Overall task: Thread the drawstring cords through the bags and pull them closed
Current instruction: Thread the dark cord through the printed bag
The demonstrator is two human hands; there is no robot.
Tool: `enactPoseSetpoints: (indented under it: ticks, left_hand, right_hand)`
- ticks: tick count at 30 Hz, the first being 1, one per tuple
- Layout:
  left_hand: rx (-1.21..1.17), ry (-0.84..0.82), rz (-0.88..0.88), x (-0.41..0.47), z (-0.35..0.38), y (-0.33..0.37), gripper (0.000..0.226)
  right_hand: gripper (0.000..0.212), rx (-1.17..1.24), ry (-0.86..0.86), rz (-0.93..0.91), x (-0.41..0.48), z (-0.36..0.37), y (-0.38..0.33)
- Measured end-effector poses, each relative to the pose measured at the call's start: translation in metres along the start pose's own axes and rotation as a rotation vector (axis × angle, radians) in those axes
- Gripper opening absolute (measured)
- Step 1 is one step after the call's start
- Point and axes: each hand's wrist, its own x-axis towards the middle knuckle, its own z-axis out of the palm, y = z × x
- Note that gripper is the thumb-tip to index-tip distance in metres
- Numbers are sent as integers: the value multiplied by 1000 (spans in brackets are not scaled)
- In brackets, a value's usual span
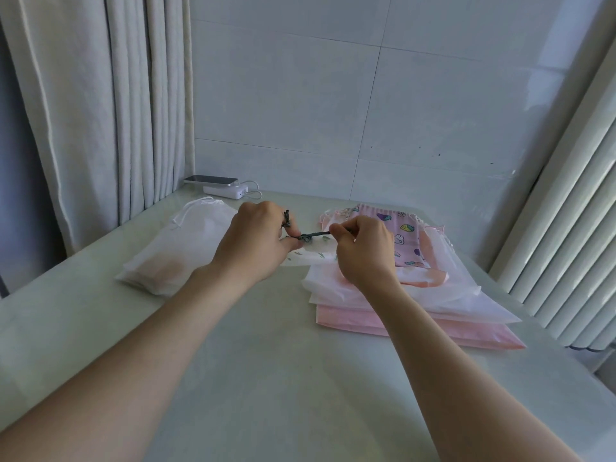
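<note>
A dark green cord stretches taut between my two hands above the table. My left hand pinches its knotted left end, with a loop of the cord showing above the fingers. My right hand pinches the right end. Under them lies a translucent white bag with small green prints, partly hidden by my hands. A purple bag with fruit prints lies on a pile of pink and white bags at the right. At the left lies a white bag with a white drawstring.
A phone rests on a white power bank with a cable at the back left of the pale table. A curtain hangs at the left, a ribbed radiator stands at the right, and a tiled wall is behind.
</note>
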Motion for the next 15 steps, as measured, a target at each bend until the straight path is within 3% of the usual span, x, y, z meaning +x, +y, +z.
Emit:
enactPoseSetpoints:
  ticks: [10,15]
  left_hand:
    - [-45,92,124,-3,10,-25,31]
    - [-97,-34,100,-6,16,-35,28]
  right_hand:
    - [17,84,44,21,-2,-3,4]
    - [22,306,-184,70,-10,-13,3]
